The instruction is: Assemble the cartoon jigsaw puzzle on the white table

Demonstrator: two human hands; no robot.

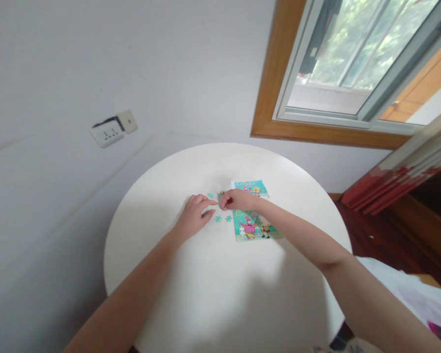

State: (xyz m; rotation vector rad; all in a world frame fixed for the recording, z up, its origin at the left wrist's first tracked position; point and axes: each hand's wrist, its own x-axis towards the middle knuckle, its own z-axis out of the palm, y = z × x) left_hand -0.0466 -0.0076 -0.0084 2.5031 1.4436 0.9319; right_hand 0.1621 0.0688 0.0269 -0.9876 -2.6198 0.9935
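A partly assembled jigsaw puzzle (247, 230) with cartoon figures, pink and yellow on teal, lies flat on the round white table, with white gaps in its picture. Loose teal puzzle pieces, including one puzzle piece (218, 218) and another piece (228, 218), lie to its left. My left hand (195, 215) rests beside them, its thumb and index finger apart and nothing between them. Over the puzzle's upper left, my right hand (237, 200) is closed in a pinch; whatever is between its fingertips is hidden. A small greyish-brown piece (221, 193) shows just behind those fingers.
Behind my right hand lies a picture sheet (259, 186) with similar cartoon figures. The white table (213, 289) reaches close to the wall with a power socket (108, 133). A wood-framed window (334, 128) and a red-and-white curtain (371, 189) are on the right.
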